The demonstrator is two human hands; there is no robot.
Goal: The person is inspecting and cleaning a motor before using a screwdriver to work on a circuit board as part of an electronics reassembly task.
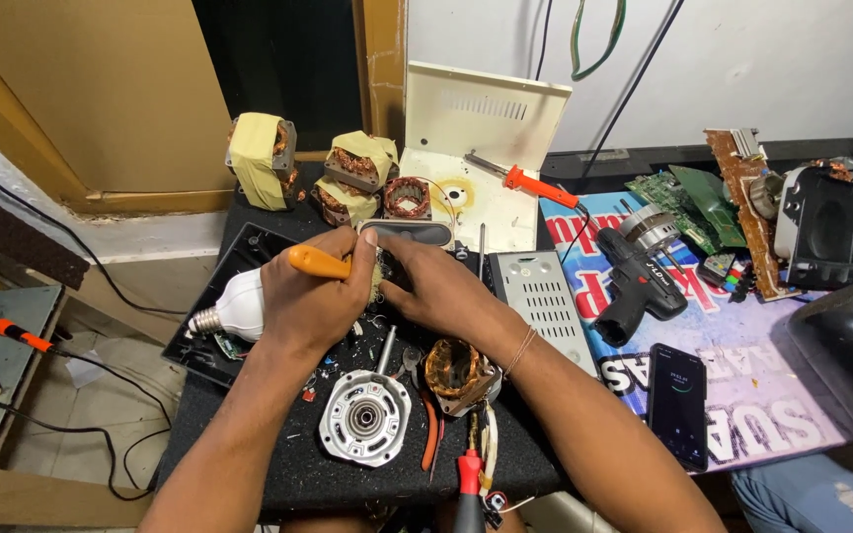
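Nearest of all, at the front edge of the black mat, lies a tool with a red handle. Just past it sits a round silver motor cover, lying flat so it cannot roll. To its right is a motor part wound with copper wire, and a thin orange-handled tool lies between them.

A bit farther in, both hands meet over the middle of the mat. The left hand has its fingers curled tight around a screwdriver with an orange handle; the handle sticks out to the left. The right hand has its fingers bent close on a small part, pinching it so it stays put while the tool works on it. The part is mostly hidden between the two hands, so I cannot tell what it is. Under the left hand a white light bulb lies on its side on a black tray.

To the right, a dark phone rests flat on a bright printed sheet, with a black cordless drill beyond it. A grey vented box lies near the right wrist.

Farther back, an orange soldering iron rests on a cream metal cover that leans on the wall. Left of it stand some transformers wrapped in yellow tape. Green circuit boards lie far right.
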